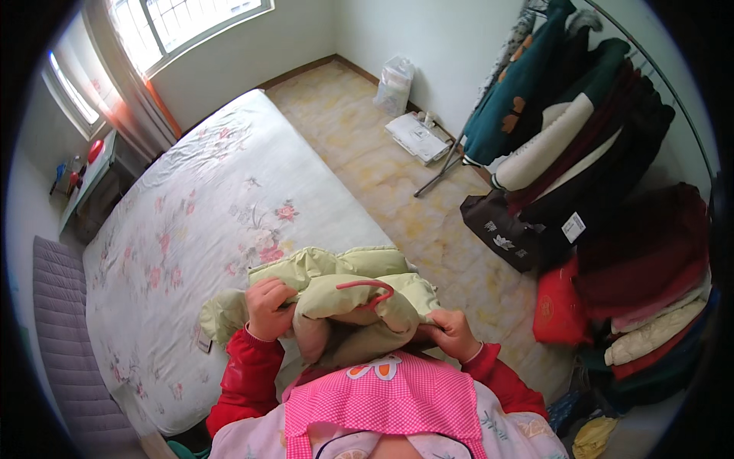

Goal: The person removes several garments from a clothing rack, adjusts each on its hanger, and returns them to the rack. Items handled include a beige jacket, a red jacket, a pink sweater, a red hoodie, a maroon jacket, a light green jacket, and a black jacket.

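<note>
A pale green padded jacket (344,267) hangs bunched in front of my body, partly over the near edge of the bed. My left hand (269,308) grips it on the left side, fingers curled into the fabric. On the right, my right hand (453,334) pinches another part of the same jacket. The hook of a red clothes hanger (378,290) sticks up from the collar opening; the rest of the hanger is hidden inside. A padded sleeve (223,315) spreads onto the bed left of my left hand, with a small tag (203,341) beside it.
A floral-sheeted bed (321,189) fills the left. To the right, a metal clothes rack (659,69) carries several garments, with a dark bag (499,229), a red bag (559,307) and piled clothes near it. A plastic bag (394,86) and a flat white package (417,136) stand by the wall.
</note>
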A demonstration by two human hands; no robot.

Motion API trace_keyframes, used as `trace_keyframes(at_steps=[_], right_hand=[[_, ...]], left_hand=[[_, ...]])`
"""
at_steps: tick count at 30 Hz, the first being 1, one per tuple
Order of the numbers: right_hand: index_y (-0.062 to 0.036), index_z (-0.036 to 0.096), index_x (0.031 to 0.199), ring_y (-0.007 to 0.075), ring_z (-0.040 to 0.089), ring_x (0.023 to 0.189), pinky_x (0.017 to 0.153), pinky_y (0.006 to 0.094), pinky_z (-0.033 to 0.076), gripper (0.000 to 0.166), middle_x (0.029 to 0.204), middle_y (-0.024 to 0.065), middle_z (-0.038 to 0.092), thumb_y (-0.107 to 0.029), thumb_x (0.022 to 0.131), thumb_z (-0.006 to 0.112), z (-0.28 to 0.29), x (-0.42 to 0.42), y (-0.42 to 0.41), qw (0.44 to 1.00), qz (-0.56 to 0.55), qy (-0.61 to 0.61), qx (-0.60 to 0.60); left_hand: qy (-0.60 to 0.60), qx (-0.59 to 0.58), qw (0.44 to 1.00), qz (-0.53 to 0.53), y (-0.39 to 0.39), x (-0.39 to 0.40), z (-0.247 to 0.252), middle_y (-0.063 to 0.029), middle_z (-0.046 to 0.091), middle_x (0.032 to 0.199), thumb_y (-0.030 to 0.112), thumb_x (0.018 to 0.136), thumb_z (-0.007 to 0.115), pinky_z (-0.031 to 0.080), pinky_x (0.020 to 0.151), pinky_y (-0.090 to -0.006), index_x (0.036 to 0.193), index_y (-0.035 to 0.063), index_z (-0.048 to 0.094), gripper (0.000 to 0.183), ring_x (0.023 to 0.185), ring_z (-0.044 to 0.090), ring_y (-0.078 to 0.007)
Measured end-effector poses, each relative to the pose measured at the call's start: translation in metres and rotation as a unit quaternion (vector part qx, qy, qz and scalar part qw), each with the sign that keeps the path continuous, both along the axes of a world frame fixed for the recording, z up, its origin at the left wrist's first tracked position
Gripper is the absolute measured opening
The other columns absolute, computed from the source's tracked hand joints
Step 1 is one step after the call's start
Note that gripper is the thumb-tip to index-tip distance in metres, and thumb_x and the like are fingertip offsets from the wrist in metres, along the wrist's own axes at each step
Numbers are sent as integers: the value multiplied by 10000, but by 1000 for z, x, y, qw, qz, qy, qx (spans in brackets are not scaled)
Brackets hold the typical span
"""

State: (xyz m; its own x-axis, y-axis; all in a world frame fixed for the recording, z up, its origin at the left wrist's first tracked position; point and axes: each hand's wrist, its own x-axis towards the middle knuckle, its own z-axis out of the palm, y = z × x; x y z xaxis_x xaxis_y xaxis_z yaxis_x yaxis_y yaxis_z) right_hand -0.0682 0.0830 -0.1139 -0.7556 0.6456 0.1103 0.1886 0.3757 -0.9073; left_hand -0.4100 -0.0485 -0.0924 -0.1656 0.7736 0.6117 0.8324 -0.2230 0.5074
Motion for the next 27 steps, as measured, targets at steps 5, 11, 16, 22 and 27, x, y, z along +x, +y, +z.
trace_keyframes(at_steps=[5,11,16,22,27], right_hand=[[-29,697,981,217,658,687,627,314,495,174,807,150,672,-166,874,683,17,80,-13,995,-34,-9,-91],[-51,668,1104,223,664,709,675,315,505,249,839,146,687,-171,886,670,59,178,-22,997,10,-26,-67],[-29,581,1245,254,640,988,844,308,483,368,1154,158,638,-160,907,640,73,256,-38,997,-3,-29,-74],[2,548,1294,152,540,1152,988,305,426,367,1270,63,585,-58,935,597,72,314,-90,944,-85,76,-310],[-6,563,1284,145,535,1163,1001,301,411,387,1239,51,612,-28,902,621,72,337,-105,901,-220,161,-338]], left_hand=[[43,35,994,-92,36,58,35,-77,513,585,88,509,725,386,485,-357,669,48,588,214,524,515,-263],[59,90,972,-210,94,153,65,-51,496,560,70,498,706,374,477,-344,667,59,586,208,494,490,-241],[52,107,933,-340,144,239,68,-48,502,584,139,494,734,370,483,-363,676,67,595,241,516,496,-244],[5,81,892,-444,201,338,50,-58,522,652,113,544,753,399,577,-383,711,72,601,229,647,524,-267],[-12,23,883,-469,248,411,44,-83,593,1006,151,639,773,417,886,-411,946,95,649,335,992,520,-316]])
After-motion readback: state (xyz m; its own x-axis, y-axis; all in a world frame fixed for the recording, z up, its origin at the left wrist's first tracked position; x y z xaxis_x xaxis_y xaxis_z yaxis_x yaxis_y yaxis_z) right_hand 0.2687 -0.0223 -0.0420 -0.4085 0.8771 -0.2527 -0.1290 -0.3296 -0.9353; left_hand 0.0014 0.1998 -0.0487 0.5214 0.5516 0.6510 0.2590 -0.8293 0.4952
